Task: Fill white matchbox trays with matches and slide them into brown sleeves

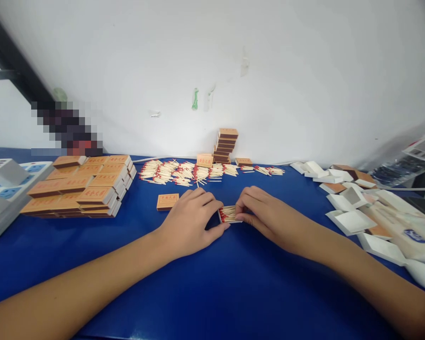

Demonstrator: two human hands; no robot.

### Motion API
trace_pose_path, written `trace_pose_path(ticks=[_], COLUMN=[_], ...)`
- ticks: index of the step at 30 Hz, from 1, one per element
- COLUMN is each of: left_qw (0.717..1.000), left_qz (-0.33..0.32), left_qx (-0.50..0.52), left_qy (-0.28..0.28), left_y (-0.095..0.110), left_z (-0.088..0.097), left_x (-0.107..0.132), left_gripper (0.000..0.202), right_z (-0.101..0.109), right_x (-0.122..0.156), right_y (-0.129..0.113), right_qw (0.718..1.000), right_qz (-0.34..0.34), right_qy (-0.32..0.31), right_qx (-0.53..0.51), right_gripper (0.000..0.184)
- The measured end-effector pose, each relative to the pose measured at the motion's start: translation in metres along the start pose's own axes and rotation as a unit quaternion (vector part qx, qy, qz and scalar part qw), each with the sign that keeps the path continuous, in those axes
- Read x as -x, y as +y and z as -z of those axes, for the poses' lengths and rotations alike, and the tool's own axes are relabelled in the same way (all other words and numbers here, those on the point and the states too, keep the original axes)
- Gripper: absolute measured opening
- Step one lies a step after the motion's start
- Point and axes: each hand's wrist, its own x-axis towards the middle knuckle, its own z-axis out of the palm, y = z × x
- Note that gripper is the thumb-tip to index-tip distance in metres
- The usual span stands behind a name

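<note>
A small white matchbox tray (228, 214) filled with red-tipped matches rests on the blue table (212, 283) between my hands. My left hand (193, 219) curls around its left end, fingers closed against it. My right hand (260, 210) pinches its right end with thumb and fingers. A single closed orange matchbox (167, 201) lies just left of my left hand. A long scatter of loose matches (184, 172) lies beyond my hands.
Stacked orange matchboxes (81, 186) sit at the left beside a white power strip (7, 189). A small tower of matchboxes (225, 145) stands against the white wall. Empty white trays (350, 219) and plastic bags (407, 231) crowd the right side.
</note>
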Motion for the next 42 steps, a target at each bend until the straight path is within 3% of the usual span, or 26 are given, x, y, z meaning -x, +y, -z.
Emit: trace_pose_path(ticks=[10,36,42], left_qw=[1.000,1.000,1.000], left_qz=[0.001,-0.001,0.005], left_qx=[0.001,0.002,-0.002], left_qy=[-0.004,-0.003,-0.016], left_y=[0.000,-0.001,0.001], left_z=[0.002,-0.001,0.002], left_x=[-0.001,0.000,0.000], left_gripper=[0.026,0.028,0.028], right_z=[0.000,0.001,0.003], right_x=[-0.002,-0.004,-0.007], right_y=[-0.003,0.007,0.007], right_qw=[1.000,0.994,0.994], right_qz=[-0.009,-0.075,-0.076], right_qy=[0.007,-0.001,0.054], right_qx=[0.005,-0.075,-0.057], right_gripper=[0.011,0.018,0.018])
